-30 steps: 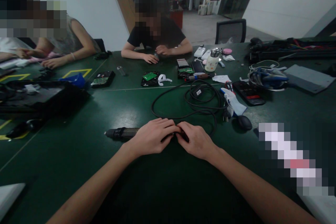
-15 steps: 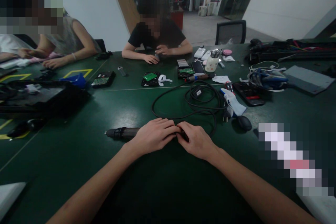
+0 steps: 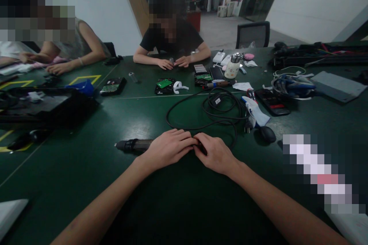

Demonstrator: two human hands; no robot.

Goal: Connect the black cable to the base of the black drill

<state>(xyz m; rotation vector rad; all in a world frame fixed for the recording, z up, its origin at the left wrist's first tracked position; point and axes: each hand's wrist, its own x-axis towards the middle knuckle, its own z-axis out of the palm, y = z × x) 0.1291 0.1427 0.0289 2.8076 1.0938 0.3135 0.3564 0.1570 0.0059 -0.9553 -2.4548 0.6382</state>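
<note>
Here the left hand (image 3: 168, 148) lies curled over the rear of a dark cylindrical electric screwdriver (image 3: 134, 146), gripping it; the right hand (image 3: 215, 154) pinches its cable end, fingertips meeting the left's. The tool's long axis runs sideways on the green tabletop (image 3: 86, 168), tip pointing leftward beyond the left grip. A black coiled cable (image 3: 214, 111) lies just beyond.

Electric screwdriver (image 3: 133, 146) on table (image 3: 86, 168), left of both hands, coiled cable (image 3: 212, 113) behind
</note>
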